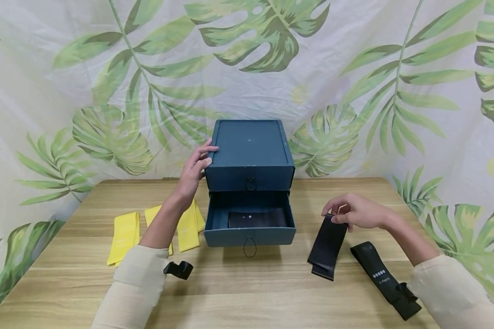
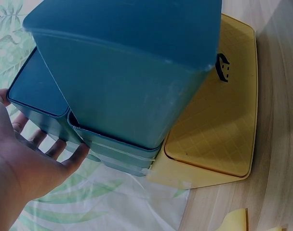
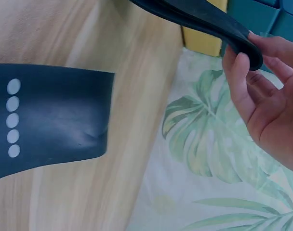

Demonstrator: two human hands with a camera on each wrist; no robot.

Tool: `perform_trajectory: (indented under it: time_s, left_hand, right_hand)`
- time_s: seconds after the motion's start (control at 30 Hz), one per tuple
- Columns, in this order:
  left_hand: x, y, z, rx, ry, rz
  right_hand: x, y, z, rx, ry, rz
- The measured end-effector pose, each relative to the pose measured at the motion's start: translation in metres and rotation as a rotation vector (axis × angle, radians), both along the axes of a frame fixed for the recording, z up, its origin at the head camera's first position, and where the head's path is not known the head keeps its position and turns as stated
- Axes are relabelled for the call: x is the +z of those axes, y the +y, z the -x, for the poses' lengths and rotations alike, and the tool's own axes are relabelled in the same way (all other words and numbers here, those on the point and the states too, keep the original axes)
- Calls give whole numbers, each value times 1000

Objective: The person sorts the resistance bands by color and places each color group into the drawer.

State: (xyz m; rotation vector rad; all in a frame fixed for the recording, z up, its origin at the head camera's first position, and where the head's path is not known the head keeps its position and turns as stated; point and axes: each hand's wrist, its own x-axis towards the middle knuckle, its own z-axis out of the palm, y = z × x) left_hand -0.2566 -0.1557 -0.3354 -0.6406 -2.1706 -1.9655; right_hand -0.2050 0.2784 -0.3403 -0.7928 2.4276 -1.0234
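A blue two-drawer box (image 1: 251, 144) stands at the back of the table, its lower drawer (image 1: 250, 237) pulled out. Inside that drawer lies a folded black resistance band (image 1: 257, 219). My left hand (image 1: 194, 170) rests against the box's left side, fingers extended; the left wrist view shows this hand (image 2: 38, 151) along the blue wall. Off to the right, my right hand (image 1: 356, 211) pinches the upper end of a folded black resistance band (image 1: 328, 246) between thumb and fingers. Beside it lies another black resistance band (image 1: 380, 276) with pale dots.
Several folded yellow bands (image 1: 125, 235) lie left of the box. A wire ring (image 1: 249, 247) hangs from the lower drawer's front. A yellow panel (image 2: 214, 115) with a dark loop shows under the blue drawer. Behind the table hangs a leaf-patterned cloth (image 1: 247, 59).
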Motion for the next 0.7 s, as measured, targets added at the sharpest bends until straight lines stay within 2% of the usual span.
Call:
perform_trajectory:
  time_s: [0.4,0.57,0.7]
  left_hand:
    - [-2,0,0,3,4,-3]
    - [0,0,1,5,-1,2]
    - [1,1,0,15,-11,12]
  right_hand:
    - [22,-3,-6,-31,43,113]
    - [30,-6,-6,-18,66,171]
    - [37,-11,-8,-39,77,220]
